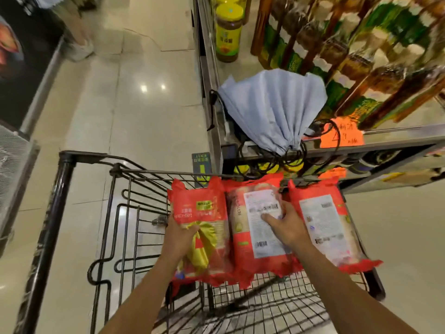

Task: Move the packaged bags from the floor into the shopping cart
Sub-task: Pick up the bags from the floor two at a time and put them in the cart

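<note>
Three red packaged bags lie side by side in the black wire shopping cart (65, 189). The left bag (202, 208) shows its front with a yellow patch, and my left hand (179, 235) grips its near left side. The middle bag (257, 239) lies label up, with my right hand (287, 225) pressed flat on its white label and fingers wrapped over its right edge. The right bag (325, 227) lies label up against the cart's right wall, with no hand on it.
A metal shelf unit (212, 75) stands right behind the cart, holding a blue drawstring bag (272, 107), yellow-lidded jars (228, 32) and rows of bottles (349, 56). An orange price tag (342, 133) hangs on its edge. Tiled aisle floor (134, 92) runs to the left, beside a dark display (21, 56).
</note>
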